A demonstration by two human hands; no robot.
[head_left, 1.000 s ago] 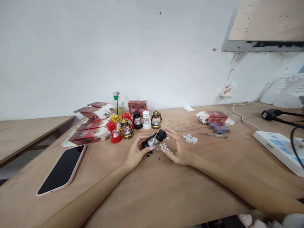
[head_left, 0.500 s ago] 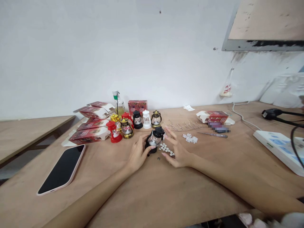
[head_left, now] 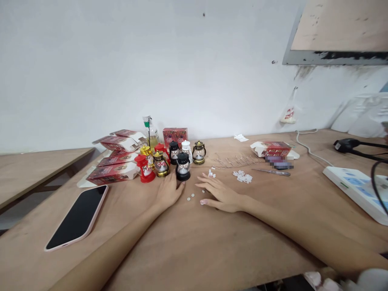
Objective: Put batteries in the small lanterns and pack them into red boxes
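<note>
Spreads right hand (head_left: 222, 195) over discs (head_left: 192, 195); rests left hand (head_left: 167, 193), thumb and fingers apart, by front black lantern (head_left: 183, 167), upright before white lantern (head_left: 187, 148); cannot tell if touching. Could topple it by snagging its base, or scatter discs by sweeping.

head camera: single view, worn on the person's head, above the near side of the table (head_left: 188, 246)
facing: forward and down across the table
wall (head_left: 151, 68): beyond the table, roughly upper half, farthest
left hand (head_left: 168, 192), right hand (head_left: 223, 197): at the table's middle, middle distance, forearms (head_left: 121, 244) entering from its near side
</note>
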